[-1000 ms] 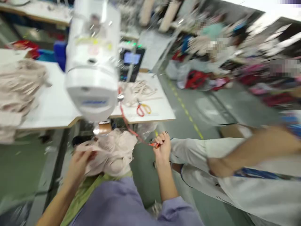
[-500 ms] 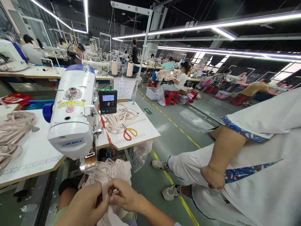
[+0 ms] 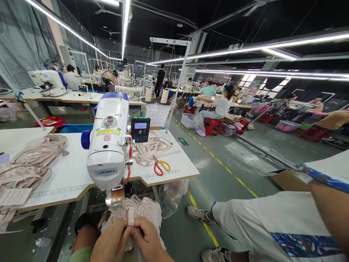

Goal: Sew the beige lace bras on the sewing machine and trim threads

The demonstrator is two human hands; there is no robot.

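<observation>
Low in the view my left hand (image 3: 110,243) and my right hand (image 3: 147,241) meet, fingers pinched together on a narrow beige strap (image 3: 131,217). The strap runs up to a heap of beige lace fabric (image 3: 141,211) on my lap, just under the head of a white sewing machine (image 3: 109,153). Both hands are closed on the strap, touching each other. A red cord (image 3: 128,174) hangs from the machine's side.
Red and yellow scissors (image 3: 161,167) and loose beige straps (image 3: 149,147) lie on the white table (image 3: 68,174); a beige fabric pile (image 3: 29,163) sits at left. A person in white clothes (image 3: 275,225) sits close on my right. Other workers and machines fill the hall.
The view has tilted up from my lap to the hall. My right hand let go of the red cord's end and joined the left on the strap; the neighbour's arm moved right.
</observation>
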